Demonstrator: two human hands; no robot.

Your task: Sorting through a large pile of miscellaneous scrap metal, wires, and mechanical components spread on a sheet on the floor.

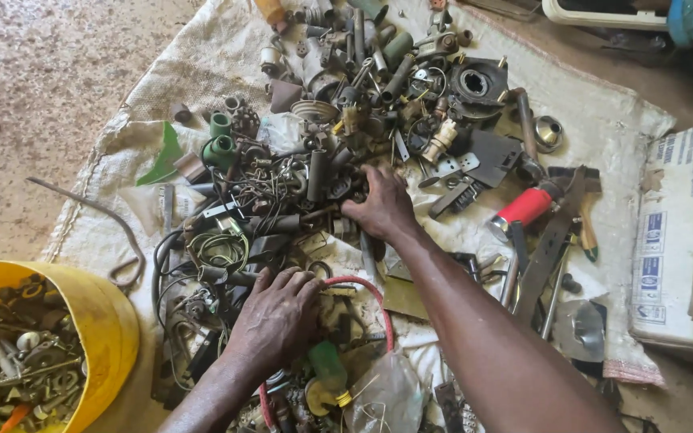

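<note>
Head view, looking down on a pale woven sack [603, 120] spread over gritty ground and heaped with metal scrap.

Two bare hands at work. Left hand [278, 317] palm down, fingers spread and slightly curled over a tangle of wires and small parts; whether anything is pinched beneath cannot be told. Right hand [382, 204] reaching farther out, fingertips pressed together into the pile of dark tubes and springs [314, 172], apparently picking at a small piece hidden under the fingers; the grip itself not visible.

One red hose loop [370, 293] between the two forearms, just beside the left hand. One red cylinder [525, 207] right of the right hand, well apart. Two green pipe fittings [220, 138] at the pile's left edge. One black round flanged part [475, 82] near the top. One bent metal rod [98, 216] lying off the sack's left side.

One yellow bucket [118, 309] at lower left, filled with bolts and springs. One cardboard box [687, 240] at right.
</note>
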